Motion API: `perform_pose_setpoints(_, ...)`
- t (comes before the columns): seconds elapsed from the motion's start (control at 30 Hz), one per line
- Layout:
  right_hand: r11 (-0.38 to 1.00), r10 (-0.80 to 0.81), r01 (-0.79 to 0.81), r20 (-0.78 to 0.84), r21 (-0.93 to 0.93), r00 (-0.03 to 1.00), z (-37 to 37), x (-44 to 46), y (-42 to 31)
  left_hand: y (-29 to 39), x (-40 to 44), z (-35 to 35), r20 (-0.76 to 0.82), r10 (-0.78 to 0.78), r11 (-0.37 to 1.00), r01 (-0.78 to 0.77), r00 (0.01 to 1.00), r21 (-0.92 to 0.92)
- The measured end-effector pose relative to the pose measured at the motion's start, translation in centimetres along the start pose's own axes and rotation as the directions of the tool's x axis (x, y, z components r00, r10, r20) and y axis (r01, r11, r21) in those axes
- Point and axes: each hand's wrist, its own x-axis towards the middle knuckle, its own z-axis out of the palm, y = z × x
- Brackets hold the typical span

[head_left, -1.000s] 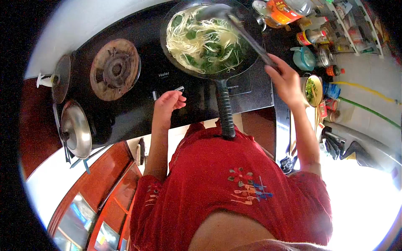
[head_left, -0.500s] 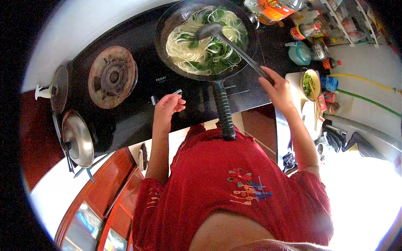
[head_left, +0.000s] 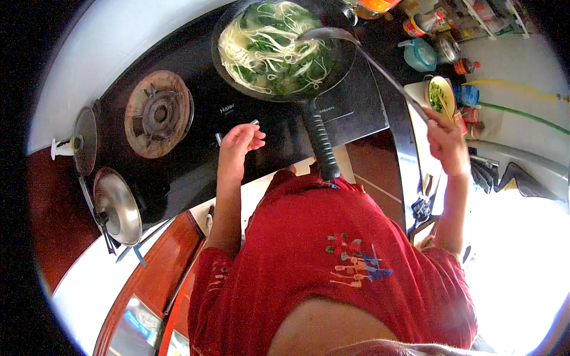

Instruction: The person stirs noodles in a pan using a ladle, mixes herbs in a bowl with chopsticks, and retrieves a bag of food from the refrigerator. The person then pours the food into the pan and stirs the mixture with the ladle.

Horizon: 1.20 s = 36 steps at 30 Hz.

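My right hand [head_left: 448, 142] is closed around the handle end of a dark metal ladle [head_left: 386, 74]. The ladle's bowl is over the right part of a black wok [head_left: 222, 65]. Pale noodles [head_left: 237, 62] and dark leafy greens [head_left: 279, 38] lie in cloudy broth in the wok. My left hand [head_left: 237, 151] is held over the stove's front edge with its fingers loosely curled, and I see nothing in it. Silver stove knobs [head_left: 219, 138] show beside its fingers; contact is unclear. The wok's ridged black handle [head_left: 320, 139] points toward my body.
A bare burner [head_left: 159, 113] is on the left of the black stove [head_left: 202, 154]. Two lids [head_left: 122, 207] hang or lean at its left edge. On the right are a bowl of chopped greens [head_left: 438, 95] with chopsticks, a teal container [head_left: 420, 54] and several bottles [head_left: 466, 66].
My right hand has moved right and down with the ladle, drawing its bowl from the wok's middle to the right side. The left hand stays nearly where it was. The view has shifted slightly.
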Motion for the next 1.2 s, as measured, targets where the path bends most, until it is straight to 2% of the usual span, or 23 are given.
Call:
perform_pose_setpoints(0.13,0.972,-0.008,0.034,0.109,-0.234,0.994,-3.7,-1.3,-3.1,0.0,-1.4,-0.9,-0.037,-0.009,1.0,0.009,0.999,0.009)
perform_pose_setpoints(0.27,0.804,-0.117,0.214,0.205,-0.554,0.972,-4.4,-1.6,-5.7,-0.2,-2.8,-1.9,-0.078,-0.003,1.0,0.003,0.997,0.007)
perform_pose_setpoints(0.3,0.782,-0.153,0.282,0.266,-0.556,0.952,-4.7,-1.5,-6.3,-0.3,-3.0,-2.1,-0.084,0.002,1.0,-0.001,0.996,0.009)
perform_pose_setpoints(0.4,0.736,-0.169,0.299,0.263,-0.608,0.95,-4.4,-0.6,-6.8,-0.2,-3.3,-2.6,-0.116,0.0,1.0,0.001,0.993,0.009)
perform_pose_setpoints(0.43,0.749,-0.06,0.209,0.249,-0.629,0.967,-3.6,-0.3,-7.8,-0.3,-3.2,-2.9,-0.123,0.001,1.0,0.001,0.992,0.013)
perform_pose_setpoints(0.53,0.692,-0.031,0.211,0.264,-0.69,0.964,-1.3,1.2,-7.9,-0.5,-3.1,-2.9,-0.142,-0.01,1.0,0.01,0.99,0.0)
perform_pose_setpoints(0.6,0.665,-0.026,0.32,0.407,-0.675,0.913,-0.5,3.2,-5.2,-0.5,-3.3,-2.8,-0.159,-0.011,1.0,0.01,0.987,-0.009)
perform_pose_setpoints(0.63,0.555,-0.064,0.369,0.403,-0.746,0.913,0.3,3.6,-4.0,-0.7,-3.4,-2.7,-0.167,-0.005,1.0,0.004,0.986,-0.009)
perform_pose_setpoints(0.67,0.455,-0.224,0.504,0.454,-0.734,0.863,0.5,4.7,-1.3,-0.9,-3.4,-2.5,-0.172,0.004,1.0,-0.005,0.985,-0.009)
perform_pose_setpoints(0.73,0.44,-0.185,0.42,0.378,-0.793,0.907,3.3,4.2,-0.9,-1.3,-3.4,-2.2,-0.177,-0.007,1.0,0.006,0.984,-0.002)
perform_pose_setpoints(0.8,0.493,-0.461,0.541,0.323,-0.681,0.826,4.9,5.2,1.3,-1.4,-3.8,-2.2,-0.179,-0.009,1.0,0.008,0.984,-0.004)
perform_pose_setpoints(0.9,0.635,-0.392,0.467,0.265,-0.615,0.881,6.7,6.2,0.6,-0.9,-4.2,-1.8,-0.191,-0.012,1.0,0.015,0.982,0.011)
perform_pose_setpoints(1.0,0.694,-0.43,0.492,0.245,-0.525,0.869,7.1,7.4,-0.4,-0.3,-4.4,-1.5,-0.187,-0.007,1.0,0.009,0.982,0.012)
perform_pose_setpoints(1.03,0.665,-0.446,0.488,0.223,-0.566,0.867,6.8,8.0,-0.6,-0.6,-4.4,-1.6,-0.176,0.0,1.0,0.0,0.984,0.004)
perform_pose_setpoints(1.2,0.733,-0.504,0.548,0.221,-0.402,0.835,5.0,9.9,-2.0,-0.8,-4.4,-0.8,-0.145,-0.016,1.0,0.014,0.989,-0.012)
